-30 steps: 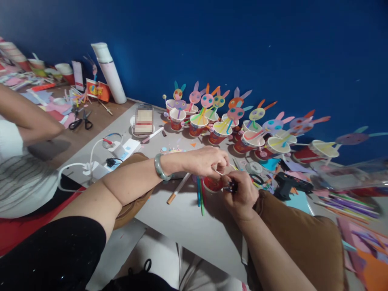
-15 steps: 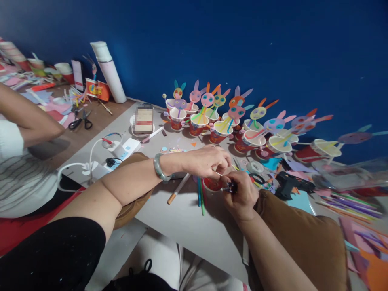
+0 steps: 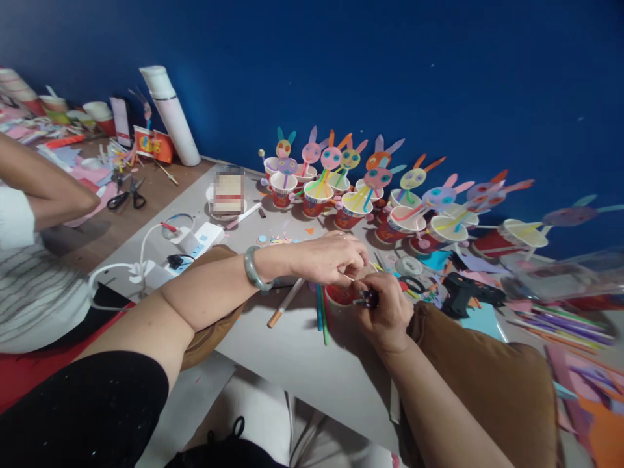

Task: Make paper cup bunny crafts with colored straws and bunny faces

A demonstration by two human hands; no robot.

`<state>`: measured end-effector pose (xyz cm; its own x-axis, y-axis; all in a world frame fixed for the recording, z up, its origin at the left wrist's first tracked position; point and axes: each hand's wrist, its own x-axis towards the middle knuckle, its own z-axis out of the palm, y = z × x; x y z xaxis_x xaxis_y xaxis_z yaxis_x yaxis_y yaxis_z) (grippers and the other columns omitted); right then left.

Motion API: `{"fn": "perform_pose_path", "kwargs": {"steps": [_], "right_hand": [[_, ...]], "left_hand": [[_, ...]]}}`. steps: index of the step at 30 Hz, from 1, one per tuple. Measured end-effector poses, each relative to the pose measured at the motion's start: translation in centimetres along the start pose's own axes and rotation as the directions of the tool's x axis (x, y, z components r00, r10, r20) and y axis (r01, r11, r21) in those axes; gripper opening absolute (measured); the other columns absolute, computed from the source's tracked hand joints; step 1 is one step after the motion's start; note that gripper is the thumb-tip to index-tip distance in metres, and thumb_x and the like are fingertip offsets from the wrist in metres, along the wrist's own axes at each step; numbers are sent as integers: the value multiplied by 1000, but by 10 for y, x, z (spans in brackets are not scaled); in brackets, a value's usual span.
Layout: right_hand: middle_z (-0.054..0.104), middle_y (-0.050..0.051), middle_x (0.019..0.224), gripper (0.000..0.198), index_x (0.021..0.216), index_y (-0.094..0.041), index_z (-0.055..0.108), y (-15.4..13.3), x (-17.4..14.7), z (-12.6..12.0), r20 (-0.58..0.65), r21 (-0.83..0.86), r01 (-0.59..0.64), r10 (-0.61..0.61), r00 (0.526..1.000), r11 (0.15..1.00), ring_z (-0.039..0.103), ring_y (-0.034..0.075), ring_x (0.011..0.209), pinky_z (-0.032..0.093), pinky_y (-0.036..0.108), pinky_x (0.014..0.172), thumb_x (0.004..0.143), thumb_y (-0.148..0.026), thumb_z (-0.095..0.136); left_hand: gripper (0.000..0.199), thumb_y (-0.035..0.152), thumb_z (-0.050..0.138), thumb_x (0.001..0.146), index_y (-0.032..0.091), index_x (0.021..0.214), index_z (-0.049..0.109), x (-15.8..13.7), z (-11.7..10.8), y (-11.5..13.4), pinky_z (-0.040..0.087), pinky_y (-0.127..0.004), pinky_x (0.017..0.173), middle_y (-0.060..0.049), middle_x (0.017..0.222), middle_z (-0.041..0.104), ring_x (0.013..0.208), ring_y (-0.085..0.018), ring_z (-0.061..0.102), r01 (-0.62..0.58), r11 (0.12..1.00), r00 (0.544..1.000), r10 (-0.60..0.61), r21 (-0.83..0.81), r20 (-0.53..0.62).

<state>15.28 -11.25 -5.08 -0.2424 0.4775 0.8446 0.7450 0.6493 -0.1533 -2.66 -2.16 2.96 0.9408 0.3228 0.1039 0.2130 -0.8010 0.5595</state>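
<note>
My left hand [image 3: 329,257], with a green bangle at its wrist, is closed in a pinch on a thin white stick [image 3: 350,279]. Right beside it, my right hand [image 3: 387,312] is wrapped round a small dark tool with a metal tip [image 3: 366,299]; most of that tool is hidden by the fingers. The stick's far end runs toward the right thumb. Below the fingers is a red paper cup [image 3: 337,294], partly covered. Blue and green straws [image 3: 322,318] and a white pen with a brown end [image 3: 279,314] lie to its left.
Paper cups with rabbit figures [image 3: 319,195] stand along the blue wall. A black glue gun [image 3: 461,296], tape roll [image 3: 409,265] and straws [image 3: 568,328] are at right. A brown cushion [image 3: 482,383] lies under my right arm. Left are a power strip [image 3: 207,239], scissors [image 3: 127,196] and a co-worker's arm [image 3: 53,175].
Both hands stay close together, with only a slight shift in the fingers and the dark tool. The whole view has moved a little, and the co-worker's arm has shifted slightly left.
</note>
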Motion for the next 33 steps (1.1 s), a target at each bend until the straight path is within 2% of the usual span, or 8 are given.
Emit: {"fn": "perform_pose_path", "kwargs": {"steps": [8, 13, 20, 26, 33], "right_hand": [[67, 1, 82, 16, 96, -23, 56, 3, -3, 1, 0, -6, -9, 9, 1000, 1000, 66, 16, 72, 51, 27, 62, 89, -9, 61], [67, 1, 81, 18, 96, -23, 58, 3, -3, 1, -5, 7, -15, 15, 1000, 1000, 68, 17, 72, 52, 27, 62, 86, -8, 61], [68, 2, 81, 15, 97, -23, 57, 2, -1, 0, 7, 8, -11, 11, 1000, 1000, 70, 18, 75, 56, 30, 64, 90, -10, 59], [67, 1, 81, 16, 96, -24, 56, 2, -1, 0, -3, 6, -10, 10, 1000, 1000, 69, 17, 73, 54, 28, 61, 89, -9, 60], [66, 1, 79, 18, 97, -23, 56, 4, -2, 2, -38, 35, 4, -2, 999, 999, 68, 17, 70, 56, 29, 63, 87, -8, 59]], "left_hand": [[34, 28, 69, 89, 17, 63, 51, 1, 0, 1, 41, -43, 101, -13, 123, 71, 116, -28, 62, -23, 1000, 1000, 23, 4, 10], [36, 32, 65, 93, 18, 64, 49, 1, 2, -1, 42, -43, 102, -14, 125, 71, 118, -28, 62, -47, 999, 999, 47, 9, 9], [27, 28, 64, 92, 18, 68, 56, 2, 6, -7, 42, -45, 105, -14, 122, 72, 116, -27, 61, -87, 996, 996, 87, 4, 3], [26, 31, 62, 94, 18, 72, 59, 2, 5, -7, 42, -43, 106, -14, 123, 70, 118, -27, 60, -98, 995, 995, 98, 11, 24], [27, 33, 56, 98, 17, 77, 62, 1, 4, -7, 40, -44, 109, -15, 127, 69, 121, -27, 59, -109, 994, 993, 108, 16, 46]]}}
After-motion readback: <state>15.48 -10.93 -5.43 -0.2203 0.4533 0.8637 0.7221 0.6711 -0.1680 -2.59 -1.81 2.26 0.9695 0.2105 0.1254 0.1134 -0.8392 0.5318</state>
